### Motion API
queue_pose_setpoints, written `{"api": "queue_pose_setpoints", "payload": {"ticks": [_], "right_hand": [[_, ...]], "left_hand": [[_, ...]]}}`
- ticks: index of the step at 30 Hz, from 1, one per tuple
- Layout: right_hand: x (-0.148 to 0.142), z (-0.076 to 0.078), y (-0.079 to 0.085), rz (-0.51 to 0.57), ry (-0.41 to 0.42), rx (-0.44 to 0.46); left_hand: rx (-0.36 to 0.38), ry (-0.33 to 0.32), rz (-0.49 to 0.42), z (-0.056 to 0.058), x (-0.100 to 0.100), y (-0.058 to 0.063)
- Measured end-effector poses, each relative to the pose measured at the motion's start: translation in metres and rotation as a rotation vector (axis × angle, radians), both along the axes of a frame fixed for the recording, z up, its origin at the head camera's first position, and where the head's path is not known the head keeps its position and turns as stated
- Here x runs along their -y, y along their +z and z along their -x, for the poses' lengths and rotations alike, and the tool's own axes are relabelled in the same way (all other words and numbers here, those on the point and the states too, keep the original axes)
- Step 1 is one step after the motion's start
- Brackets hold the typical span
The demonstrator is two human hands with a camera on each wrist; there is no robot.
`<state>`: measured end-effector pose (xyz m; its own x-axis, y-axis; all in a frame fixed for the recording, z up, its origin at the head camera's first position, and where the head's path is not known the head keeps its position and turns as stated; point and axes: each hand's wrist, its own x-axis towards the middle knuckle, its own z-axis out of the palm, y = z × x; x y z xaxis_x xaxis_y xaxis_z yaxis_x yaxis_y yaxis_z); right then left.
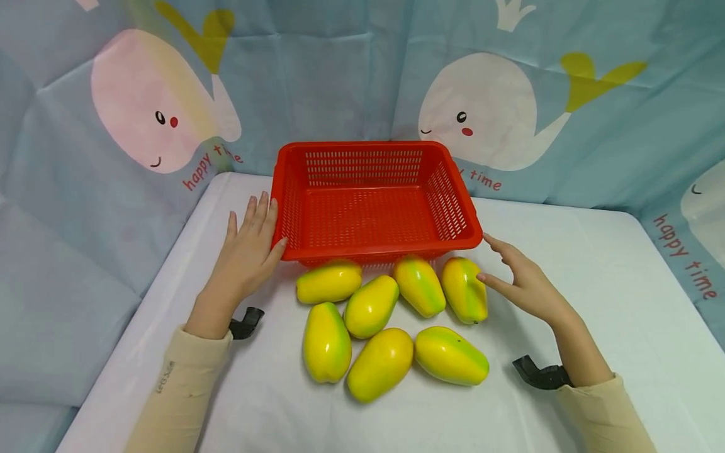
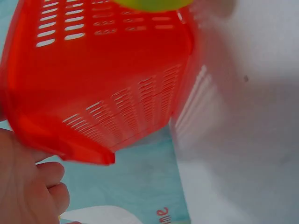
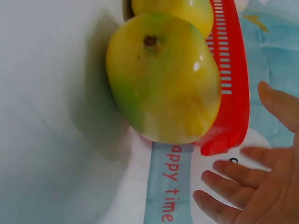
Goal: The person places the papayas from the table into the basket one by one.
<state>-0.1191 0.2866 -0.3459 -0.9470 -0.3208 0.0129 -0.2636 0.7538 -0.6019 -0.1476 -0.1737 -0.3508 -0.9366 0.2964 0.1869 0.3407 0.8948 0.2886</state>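
A red plastic basket (image 1: 374, 248) with slotted walls stands toward the back of the table. At its left rim lies my left hand (image 1: 246, 251), fingers extended along the edge and thumb at the front left corner. The left wrist view shows that hand (image 2: 28, 182) right at the basket's rim (image 2: 88, 154). Near the front right corner, my right hand (image 1: 527, 277) is spread with fingertips close to the rim. Its thumb overlaps the rightmost mango (image 1: 464, 289) in the head view. The right wrist view has this mango (image 3: 163, 79) large beside the loosely spread hand (image 3: 261, 186).
Several more yellow-green mangoes lie in front of the basket, among them one mango (image 1: 328, 282) at the left and another mango (image 1: 381, 365) nearest me. A white cloth (image 1: 566, 251) covers the table. Behind hangs a blue curtain (image 1: 340, 75) with whale prints.
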Motion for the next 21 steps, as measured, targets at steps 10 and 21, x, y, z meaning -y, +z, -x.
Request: {"api": "queue_pose_setpoints", "payload": {"ticks": [10,21], "right_hand": [[0.000,-0.007,-0.012,0.009,0.011,0.060],[0.004,-0.005,-0.024,0.019,0.069,0.059]], "left_hand": [[0.004,0.019,-0.063,-0.001,-0.004,-0.006],[0.015,0.020,-0.082,0.001,-0.003,-0.008]]}}
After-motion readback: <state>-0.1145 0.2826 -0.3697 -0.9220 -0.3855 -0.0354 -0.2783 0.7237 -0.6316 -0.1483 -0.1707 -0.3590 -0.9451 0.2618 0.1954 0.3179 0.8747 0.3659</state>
